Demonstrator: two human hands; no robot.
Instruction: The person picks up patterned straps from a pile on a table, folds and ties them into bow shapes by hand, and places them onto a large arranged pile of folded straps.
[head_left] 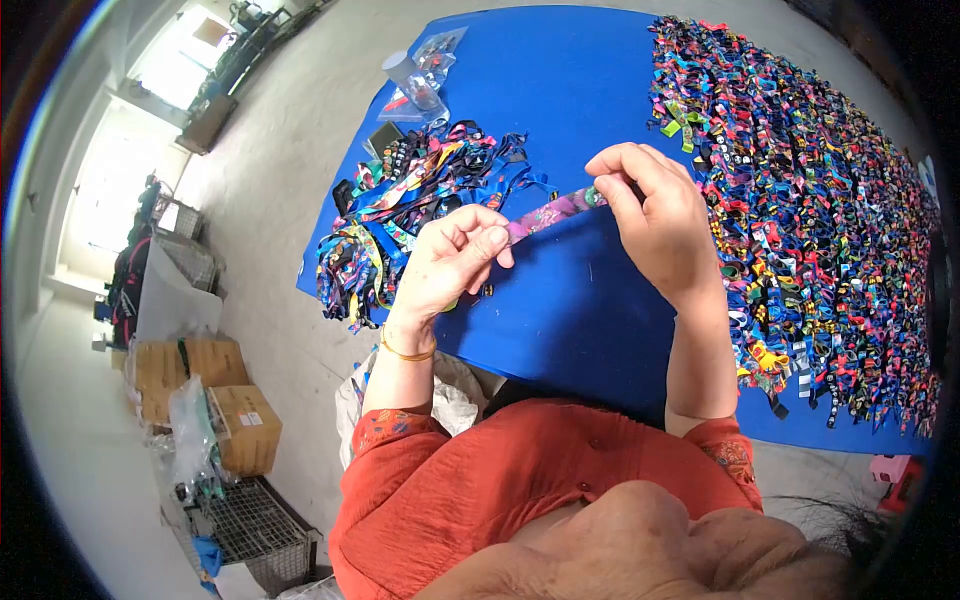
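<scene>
A purple patterned fabric strap (553, 213) is stretched between my two hands, above the blue table (570, 90). My left hand (455, 255) pinches its left end between thumb and fingers. At the other end, my right hand (652, 215) grips the strap with thumb and fingertips, raised a little higher. Close behind my left hand lies a tangled heap of colorful printed straps (400, 205). To the right of my right hand, many looped straps (800, 220) are laid out in dense rows.
At the table's back left sit clear plastic bags (440, 55) and a clear cylindrical container (415, 85). A pale sack (455, 390) is below the near table edge. Cardboard boxes (245, 425) and a wire crate (255, 530) stand on the floor at left.
</scene>
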